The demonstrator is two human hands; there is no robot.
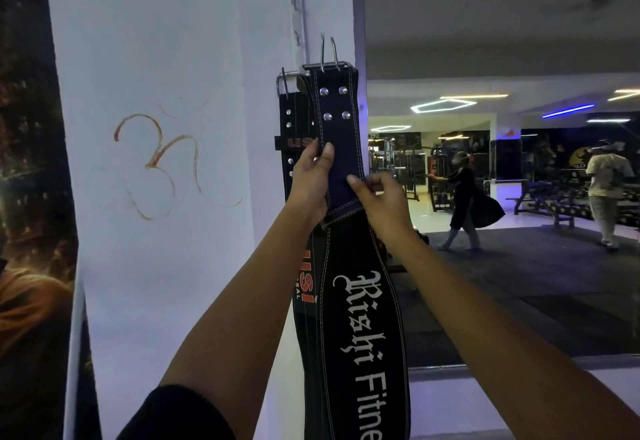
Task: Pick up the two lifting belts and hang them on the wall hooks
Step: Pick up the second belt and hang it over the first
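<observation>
Two black lifting belts hang down the corner of a white pillar point(166, 58). The front belt point(360, 328) bears white lettering, and its metal buckle point(329, 65) with two prongs sits at the top. Behind it, to the left, hangs the second belt point(298, 120) with red lettering and its own buckle point(285, 84). The wall hooks are hidden behind the buckles. My left hand point(313, 179) grips the front belt's strap from the left, thumb on its face. My right hand point(381, 197) pinches the same strap's right edge a little lower.
A large wall mirror point(502, 197) to the right reflects a gym floor, benches point(554, 204), machines and two people point(464, 193). An orange symbol point(156, 159) is drawn on the pillar. A dark poster point(27, 197) covers the wall on the left.
</observation>
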